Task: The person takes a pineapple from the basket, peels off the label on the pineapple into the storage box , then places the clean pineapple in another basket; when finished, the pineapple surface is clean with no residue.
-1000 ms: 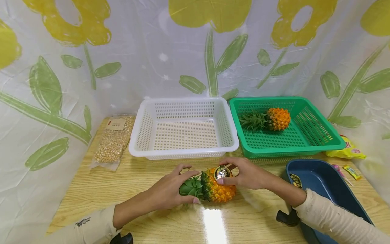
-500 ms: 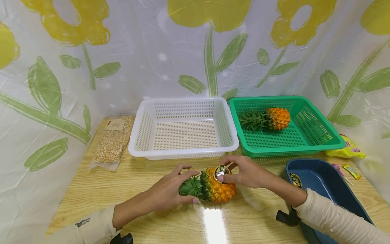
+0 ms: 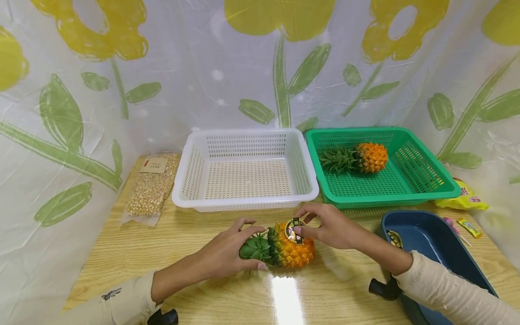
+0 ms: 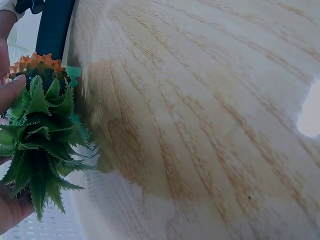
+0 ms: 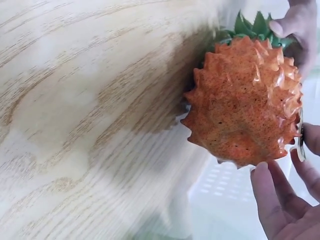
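Nearest, the left hand [image 3: 223, 255] has its grip clamped loosely around the pineapple [image 3: 294, 255] at its leafy crown [image 3: 257, 250], thumb on the near side and fingers over the far side. The pineapple lies on its side on the counter [image 3: 211, 295], crown toward the left. The serrated leaves look springy and would likely bend under a squeeze, so the crown suits steadying more than lifting; the orange body looks stiff, glossy and perhaps slick, though its blunt spikes should help fingers catch. Its weight cannot be told, but it looks small enough to cradle from beneath. At the other end, the right hand [image 3: 333, 228] has its grip together, thumb pressing the round label [image 3: 290, 234] and fingers curled against the body; that thin label seems easily creased and is best pinched by its edge. Beyond stands the white basket [image 3: 245, 202].
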### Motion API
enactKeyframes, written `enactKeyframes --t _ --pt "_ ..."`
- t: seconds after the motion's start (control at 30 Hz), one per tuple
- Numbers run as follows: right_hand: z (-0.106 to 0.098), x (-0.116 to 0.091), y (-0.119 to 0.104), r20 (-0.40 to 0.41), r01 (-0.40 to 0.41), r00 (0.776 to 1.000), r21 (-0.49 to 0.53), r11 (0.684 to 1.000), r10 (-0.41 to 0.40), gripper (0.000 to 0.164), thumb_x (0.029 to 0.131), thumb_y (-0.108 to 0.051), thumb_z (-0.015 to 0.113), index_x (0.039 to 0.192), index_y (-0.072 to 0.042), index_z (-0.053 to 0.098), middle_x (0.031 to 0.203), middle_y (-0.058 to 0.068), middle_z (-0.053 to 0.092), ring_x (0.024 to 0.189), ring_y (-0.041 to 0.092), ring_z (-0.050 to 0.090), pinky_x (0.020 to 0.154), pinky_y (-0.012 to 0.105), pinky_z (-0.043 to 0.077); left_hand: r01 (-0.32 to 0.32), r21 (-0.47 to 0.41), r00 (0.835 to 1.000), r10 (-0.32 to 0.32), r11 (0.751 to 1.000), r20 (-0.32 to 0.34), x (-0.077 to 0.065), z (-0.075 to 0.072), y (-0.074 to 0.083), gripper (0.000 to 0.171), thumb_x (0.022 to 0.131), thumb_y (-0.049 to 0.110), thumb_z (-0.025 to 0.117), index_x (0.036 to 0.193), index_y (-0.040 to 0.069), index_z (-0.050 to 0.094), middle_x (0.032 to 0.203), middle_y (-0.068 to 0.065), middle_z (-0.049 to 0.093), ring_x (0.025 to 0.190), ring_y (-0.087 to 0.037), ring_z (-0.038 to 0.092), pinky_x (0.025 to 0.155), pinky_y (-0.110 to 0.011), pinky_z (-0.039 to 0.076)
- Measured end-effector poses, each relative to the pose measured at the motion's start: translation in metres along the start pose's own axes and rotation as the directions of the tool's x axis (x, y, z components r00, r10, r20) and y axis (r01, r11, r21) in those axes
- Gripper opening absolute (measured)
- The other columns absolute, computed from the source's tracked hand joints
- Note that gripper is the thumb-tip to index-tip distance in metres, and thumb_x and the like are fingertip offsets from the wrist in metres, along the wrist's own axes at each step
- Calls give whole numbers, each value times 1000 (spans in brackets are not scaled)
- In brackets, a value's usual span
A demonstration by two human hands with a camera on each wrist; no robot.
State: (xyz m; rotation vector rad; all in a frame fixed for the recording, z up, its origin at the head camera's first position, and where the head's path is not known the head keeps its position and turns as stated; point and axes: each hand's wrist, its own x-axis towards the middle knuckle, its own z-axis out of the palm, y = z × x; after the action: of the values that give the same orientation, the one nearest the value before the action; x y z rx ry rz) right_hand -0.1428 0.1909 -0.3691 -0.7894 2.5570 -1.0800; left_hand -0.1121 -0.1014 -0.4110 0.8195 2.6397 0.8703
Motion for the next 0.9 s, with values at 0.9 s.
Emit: enactKeyframes --t 0.9 --pt "-10 -9 -16 -19 103 994 18 994 -103 11 95 -16 71 105 -15 68 99 -2 70 82 8 66 67 27 56 26 -44 999 -25 999 26 0 -1 -2 75 84 54 76 147 23 50 155 -12 37 125 -42 56 94 -56 51"
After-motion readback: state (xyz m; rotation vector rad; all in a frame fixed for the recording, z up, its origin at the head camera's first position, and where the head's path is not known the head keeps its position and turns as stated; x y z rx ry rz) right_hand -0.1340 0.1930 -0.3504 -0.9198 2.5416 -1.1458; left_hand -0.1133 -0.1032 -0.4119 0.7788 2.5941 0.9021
